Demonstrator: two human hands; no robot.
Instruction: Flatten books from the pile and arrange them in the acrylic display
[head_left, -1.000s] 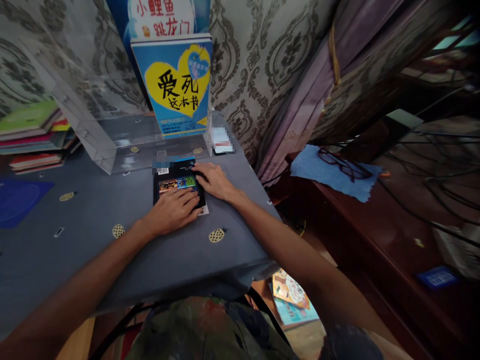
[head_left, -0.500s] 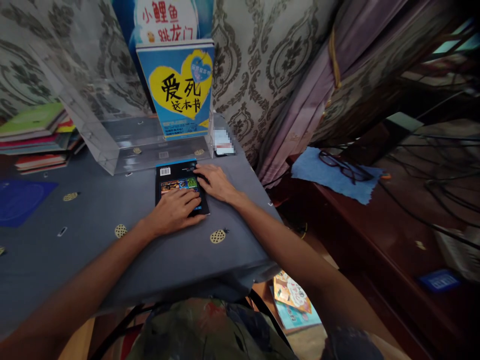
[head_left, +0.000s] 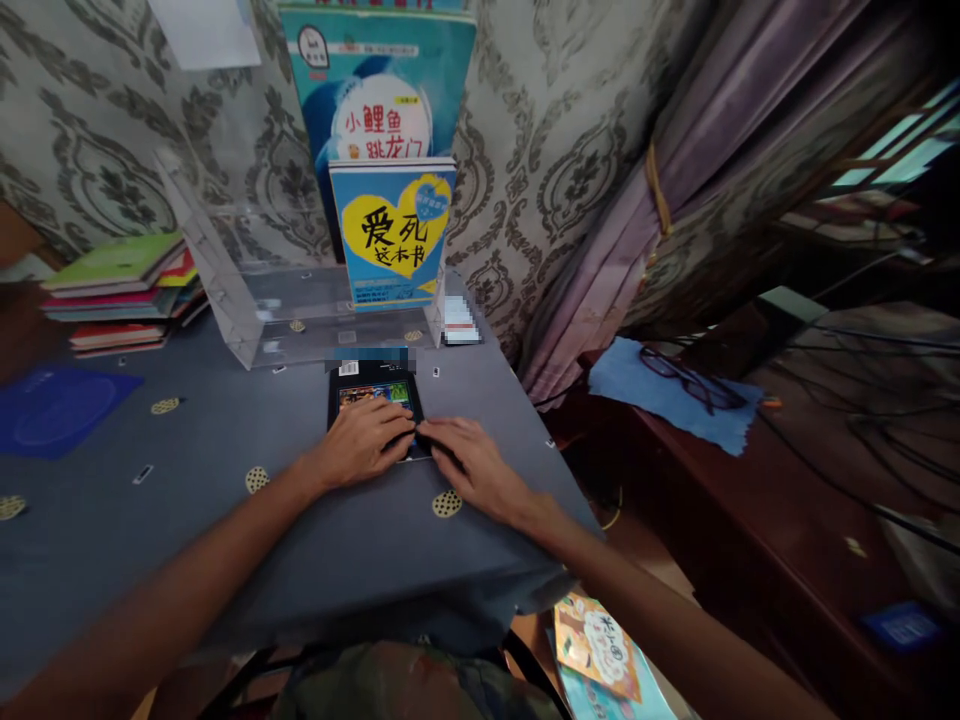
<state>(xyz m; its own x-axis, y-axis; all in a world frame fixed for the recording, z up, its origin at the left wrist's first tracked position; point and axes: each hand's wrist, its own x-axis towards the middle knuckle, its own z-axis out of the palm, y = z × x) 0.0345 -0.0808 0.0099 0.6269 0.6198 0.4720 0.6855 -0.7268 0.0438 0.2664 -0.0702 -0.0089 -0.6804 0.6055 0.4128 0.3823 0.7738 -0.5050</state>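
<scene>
The bare, slender left forearm [head_left: 225,560] angles forward and inward, its wrist nearly straight; the bare left hand [head_left: 366,442] lies palm down and flat, fingers close together, pointing inward. The bare right forearm [head_left: 637,590] slants in from the other side. The bare right hand [head_left: 480,472] is gently curved, thumb beneath, its fingertips just beside the left's.

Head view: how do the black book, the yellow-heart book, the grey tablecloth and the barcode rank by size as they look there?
Largest to smallest:
1. grey tablecloth
2. yellow-heart book
3. black book, partly covered by the left hand
4. barcode
The books' true sizes may compare differently.
</scene>
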